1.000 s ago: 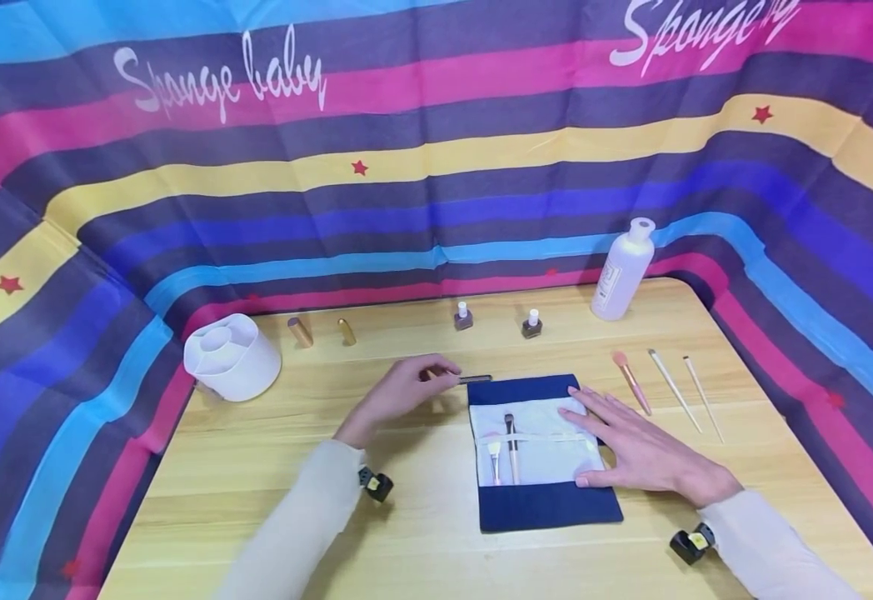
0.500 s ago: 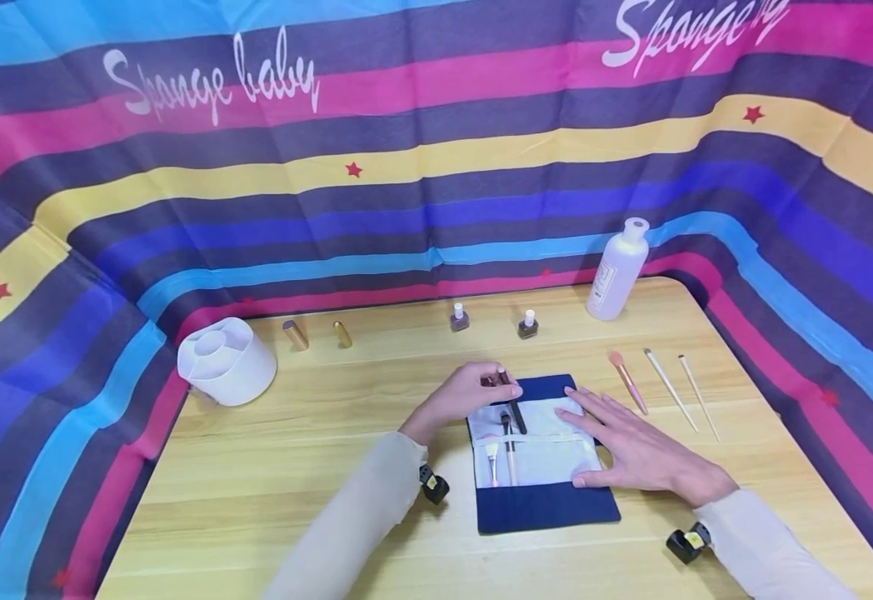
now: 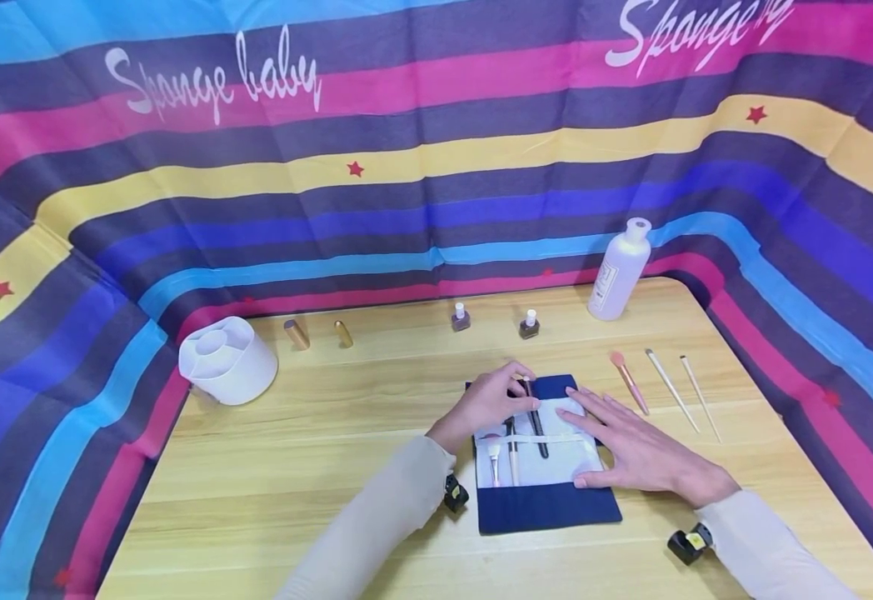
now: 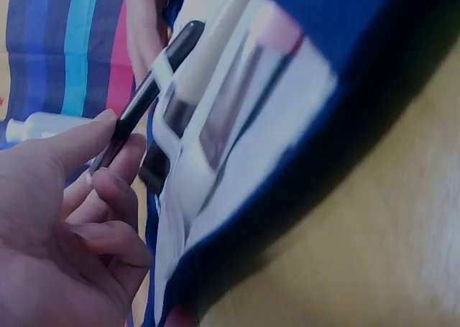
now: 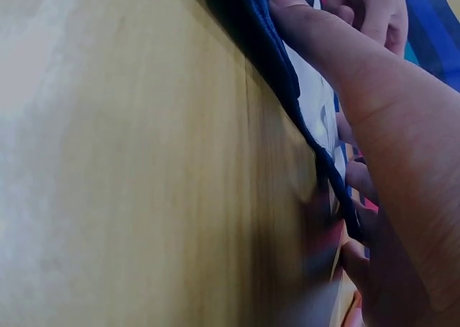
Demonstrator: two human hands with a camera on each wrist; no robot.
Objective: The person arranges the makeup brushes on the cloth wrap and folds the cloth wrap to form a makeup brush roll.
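Note:
My left hand point(image 3: 484, 408) pinches a black makeup brush point(image 3: 537, 425) between thumb and fingers over the unrolled navy brush pouch point(image 3: 549, 508). In the left wrist view, the brush's black handle point(image 4: 149, 93) passes beneath the white elastic strap point(image 4: 164, 68); its other end is hidden in the fingers. Two brushes lie under the strap to its left: a light-handled brush with dark bristles point(image 3: 512, 458) and a pink-handled brush with a white head point(image 3: 494, 460). With fingers spread, my right hand point(image 3: 635, 446) rests on the pouch's right side.
Right of the pouch lie a pink brush point(image 3: 630, 383) and two thin white-handled brushes, one being the nearer brush point(image 3: 672, 390). Behind stand two nail polish bottles point(image 3: 530, 325), a tall bottle point(image 3: 620, 271), two gold tubes point(image 3: 296, 334) and a white divided organizer point(image 3: 228, 361).
My left hand has carried the black brush from beside the pouch's upper left corner rightward onto it, and its handle end now lies under the strap. My right hand stays put.

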